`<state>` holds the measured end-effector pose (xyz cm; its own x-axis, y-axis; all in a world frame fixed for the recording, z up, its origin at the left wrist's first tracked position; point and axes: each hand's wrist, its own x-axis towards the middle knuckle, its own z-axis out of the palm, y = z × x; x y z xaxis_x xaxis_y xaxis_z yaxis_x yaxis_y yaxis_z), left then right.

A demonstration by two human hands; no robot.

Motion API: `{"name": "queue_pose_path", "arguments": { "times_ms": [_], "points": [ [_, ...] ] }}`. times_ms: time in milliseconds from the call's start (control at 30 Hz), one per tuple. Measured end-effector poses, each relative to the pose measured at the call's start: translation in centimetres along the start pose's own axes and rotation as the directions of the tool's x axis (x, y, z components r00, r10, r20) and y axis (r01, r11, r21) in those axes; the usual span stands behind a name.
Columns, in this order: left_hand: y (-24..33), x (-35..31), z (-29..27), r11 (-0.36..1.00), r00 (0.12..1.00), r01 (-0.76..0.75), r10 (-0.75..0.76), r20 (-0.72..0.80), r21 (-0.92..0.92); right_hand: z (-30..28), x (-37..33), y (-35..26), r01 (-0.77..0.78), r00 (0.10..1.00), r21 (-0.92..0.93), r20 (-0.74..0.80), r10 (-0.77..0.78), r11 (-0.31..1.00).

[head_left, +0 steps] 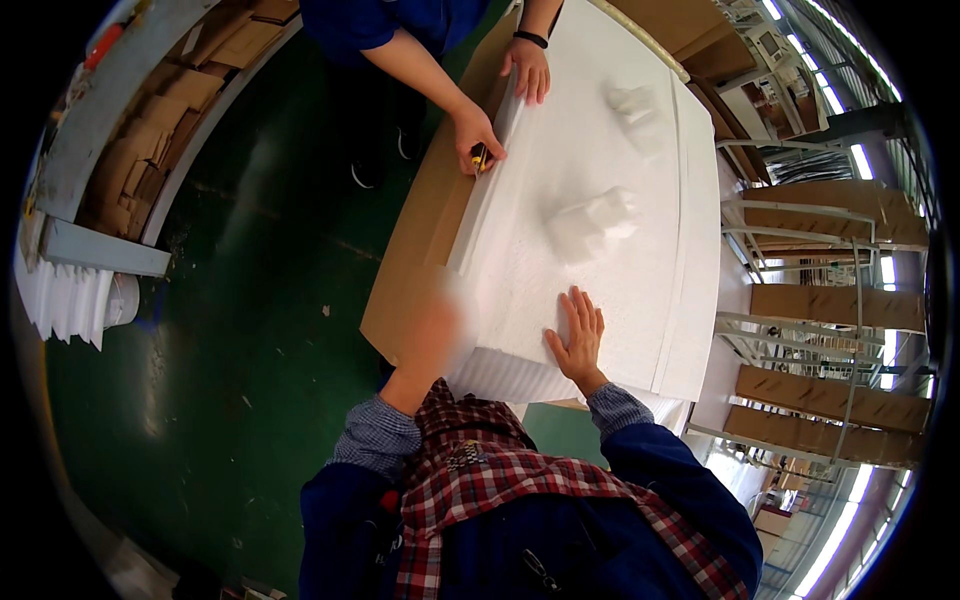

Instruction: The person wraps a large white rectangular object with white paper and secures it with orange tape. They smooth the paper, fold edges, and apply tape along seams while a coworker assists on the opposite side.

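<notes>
A large block wrapped in white foam sheet [530, 290] lies in front of me, with a brown cardboard sheet [400, 290] along its left side. My right hand [578, 335] rests flat on the near part of the foam, fingers spread and holding nothing. At the near left corner my left hand [432, 325] is smeared, so its fingers and anything in them cannot be made out. Across from me, a co-worker's hand [478, 140] grips a yellow and black utility knife [480, 157] at the foam's left edge. The co-worker's other hand [528, 72] presses on that edge.
Two crumpled white foam pieces [600, 222] lie on top of the wrapped block. Racks with cardboard-covered panels [835, 305] stand at the right. A shelf of folded cardboard [165, 120] is at the far left, above green floor [220, 400].
</notes>
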<state>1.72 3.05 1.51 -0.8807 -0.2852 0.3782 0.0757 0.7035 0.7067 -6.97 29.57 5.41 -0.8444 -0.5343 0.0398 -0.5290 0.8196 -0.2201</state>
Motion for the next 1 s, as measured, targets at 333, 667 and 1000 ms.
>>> {"name": "queue_pose_path", "arguments": {
  "times_ms": [333,667,1000],
  "points": [
    [2.1,-0.3,-0.4,0.963,0.988,-0.151,0.142,0.057,0.221,-0.1,-0.3,0.4,-0.007,1.0,0.009,-0.014,0.007,1.0],
    [6.2,0.3,-0.5,0.836,0.831,-0.045,-0.273,0.485,0.547,1.2,-1.2,2.9,0.117,0.982,0.037,-0.157,-0.109,0.992],
    [4.5,-3.3,-0.6,0.896,0.897,-0.211,0.02,0.441,0.391,-0.3,1.7,-7.4,0.069,0.997,0.053,0.024,-0.071,0.996]
  ]
}}
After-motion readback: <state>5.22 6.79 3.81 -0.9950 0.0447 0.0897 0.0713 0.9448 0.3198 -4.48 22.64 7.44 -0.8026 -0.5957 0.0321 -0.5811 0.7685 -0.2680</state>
